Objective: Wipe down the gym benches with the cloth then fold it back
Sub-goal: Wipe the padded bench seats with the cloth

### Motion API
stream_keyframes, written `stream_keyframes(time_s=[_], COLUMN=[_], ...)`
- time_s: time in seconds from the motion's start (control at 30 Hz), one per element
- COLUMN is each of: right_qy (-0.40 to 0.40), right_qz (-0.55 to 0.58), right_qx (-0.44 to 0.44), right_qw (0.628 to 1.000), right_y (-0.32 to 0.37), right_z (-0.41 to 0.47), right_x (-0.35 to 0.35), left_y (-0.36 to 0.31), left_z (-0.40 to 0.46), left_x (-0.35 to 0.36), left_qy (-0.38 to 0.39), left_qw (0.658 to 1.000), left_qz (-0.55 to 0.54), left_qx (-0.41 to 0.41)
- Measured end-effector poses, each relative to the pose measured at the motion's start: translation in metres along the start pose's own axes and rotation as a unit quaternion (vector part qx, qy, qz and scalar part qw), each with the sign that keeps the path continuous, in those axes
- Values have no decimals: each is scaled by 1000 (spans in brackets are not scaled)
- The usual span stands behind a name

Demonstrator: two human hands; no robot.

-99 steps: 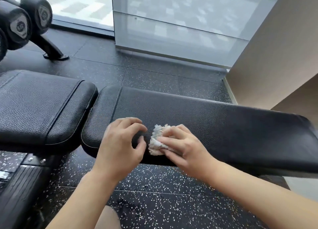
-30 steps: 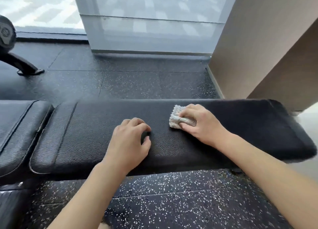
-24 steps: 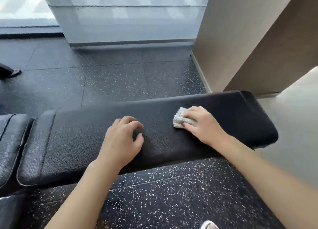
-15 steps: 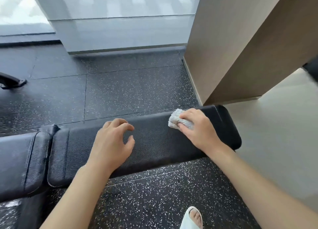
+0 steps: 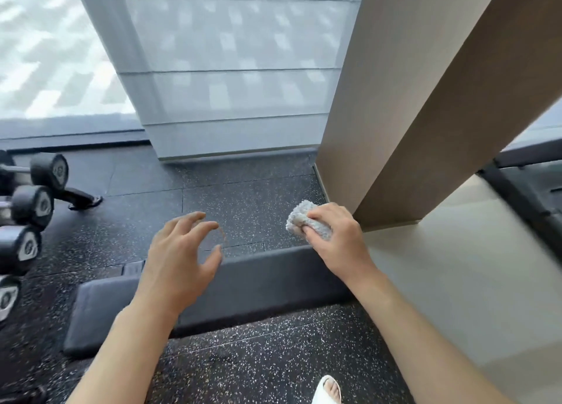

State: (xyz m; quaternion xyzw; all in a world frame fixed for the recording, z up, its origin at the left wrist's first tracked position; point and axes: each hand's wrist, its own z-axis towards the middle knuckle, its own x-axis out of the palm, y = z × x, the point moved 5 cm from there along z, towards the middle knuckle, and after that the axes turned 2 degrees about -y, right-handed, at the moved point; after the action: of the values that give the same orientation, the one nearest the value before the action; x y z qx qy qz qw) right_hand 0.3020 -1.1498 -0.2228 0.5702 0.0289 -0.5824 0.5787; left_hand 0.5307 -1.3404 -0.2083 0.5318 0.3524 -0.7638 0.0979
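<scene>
Cloth: a small grey, nubbly wad, bunched in the right hand and lifted off the pad, above its far right end.
Right hand: fingers curled round the cloth, thumb across it; most of the fabric is hidden in the palm.
Left hand: held wide, fingers spread and slightly bent, nothing gripped; it is seen above the bench, and contact cannot be told because of motion blur.
Bench: a long black padded top, lying across the view below both hands.
Handling of the cloth: judged light, soft and limp, with no stiffness, so it should crush and drape freely; the looped pile is likely to grip skin and not slip.
Where to take hold: for folding, two corners are best pinched, one per hand, once the wad is shaken out.
Count, cloths: one.
Count, benches: one clearly shown; a second dark frame at the right edge may be other equipment.
Count, dumbbells: about five ends visible on a rack at left.
Count, slippers: one.
</scene>
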Motion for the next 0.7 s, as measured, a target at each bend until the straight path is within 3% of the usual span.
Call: stream_keyframes(time_s=[0.33,0.7], right_qy=[-91,-65], right_qz=[48,26], right_qx=[-48,-99], right_qw=[994,993], right_y=[187,277], right_z=[4,21], right_x=[-86,-84], left_y=[6,26], left_z=[-53,-91], left_x=[-218,-301], left_qy=[-117,-190], left_qw=[993,978], left_qz=[-13,-1], left_qx=[-32,-91])
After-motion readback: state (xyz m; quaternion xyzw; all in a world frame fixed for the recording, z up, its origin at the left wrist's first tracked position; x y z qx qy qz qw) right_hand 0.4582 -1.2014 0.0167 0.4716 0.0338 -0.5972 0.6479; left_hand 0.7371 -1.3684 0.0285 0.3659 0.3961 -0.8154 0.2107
